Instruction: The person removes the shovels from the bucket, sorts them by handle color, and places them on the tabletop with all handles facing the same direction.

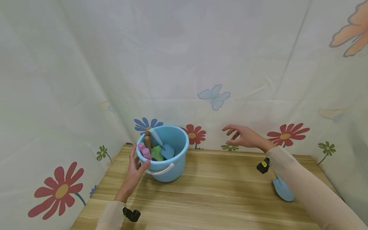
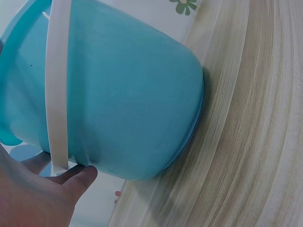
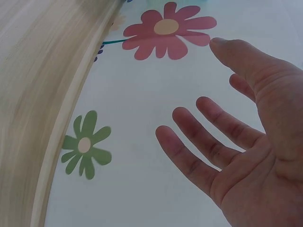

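Note:
A light-blue bucket with a white handle stands upright at the table's back left. My left hand holds its left side near the rim, thumb toward the front; the left wrist view shows fingers against the wall beside the handle. Inside lie a small blue shovel, two pink cylindrical ends, brown rod-like pieces and a green piece; their lower parts are hidden. Above the table's back edge, my right hand hangs in the air, fingers loosely bent, holding nothing.
On the right of the wooden table lies another blue shovel, partly covered by the right forearm. A pale curtain printed with flowers and butterflies hangs close behind the table and along its sides.

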The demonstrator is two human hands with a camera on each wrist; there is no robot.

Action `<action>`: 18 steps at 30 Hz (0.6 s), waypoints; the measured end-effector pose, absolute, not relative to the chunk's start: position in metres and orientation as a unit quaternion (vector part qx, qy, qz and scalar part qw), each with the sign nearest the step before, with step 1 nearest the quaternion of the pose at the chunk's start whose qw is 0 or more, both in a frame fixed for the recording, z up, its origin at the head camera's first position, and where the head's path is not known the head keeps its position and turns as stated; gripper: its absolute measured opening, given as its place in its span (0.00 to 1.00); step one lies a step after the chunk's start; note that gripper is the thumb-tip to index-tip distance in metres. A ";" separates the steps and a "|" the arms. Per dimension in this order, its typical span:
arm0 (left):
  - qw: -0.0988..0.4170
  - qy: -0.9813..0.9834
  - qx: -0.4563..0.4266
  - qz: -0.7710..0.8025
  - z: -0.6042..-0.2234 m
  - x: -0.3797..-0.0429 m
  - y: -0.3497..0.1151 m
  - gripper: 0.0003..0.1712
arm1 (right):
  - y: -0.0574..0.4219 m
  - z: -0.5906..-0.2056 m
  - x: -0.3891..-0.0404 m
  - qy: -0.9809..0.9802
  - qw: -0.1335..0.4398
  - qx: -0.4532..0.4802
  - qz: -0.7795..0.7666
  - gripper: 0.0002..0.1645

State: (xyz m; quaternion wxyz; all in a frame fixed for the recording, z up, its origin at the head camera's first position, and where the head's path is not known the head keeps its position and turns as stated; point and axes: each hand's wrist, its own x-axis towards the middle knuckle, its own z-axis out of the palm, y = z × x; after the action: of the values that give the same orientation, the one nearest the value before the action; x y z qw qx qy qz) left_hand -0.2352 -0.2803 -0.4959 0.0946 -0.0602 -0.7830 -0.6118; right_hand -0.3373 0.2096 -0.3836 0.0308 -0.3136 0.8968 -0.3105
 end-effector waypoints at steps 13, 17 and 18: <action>0.096 -0.783 -0.063 -0.611 -0.495 -0.234 -0.280 0.50 | 0.185 -0.361 -0.344 0.890 0.037 -0.343 -0.298 0.34; 0.099 -0.785 -0.065 -0.608 -0.495 -0.234 -0.279 0.50 | 0.179 -0.354 -0.346 0.887 0.034 -0.355 -0.292 0.34; 0.099 -0.785 -0.065 -0.608 -0.495 -0.234 -0.279 0.50 | 0.177 -0.352 -0.346 0.887 0.034 -0.356 -0.292 0.34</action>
State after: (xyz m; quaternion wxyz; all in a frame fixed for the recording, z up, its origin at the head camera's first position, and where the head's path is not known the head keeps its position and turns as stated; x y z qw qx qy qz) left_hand -0.2341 -0.2790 -0.4951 0.0985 -0.0649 -0.7847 -0.6085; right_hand -0.3460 0.1769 -0.3521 0.0338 -0.3557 0.8871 -0.2923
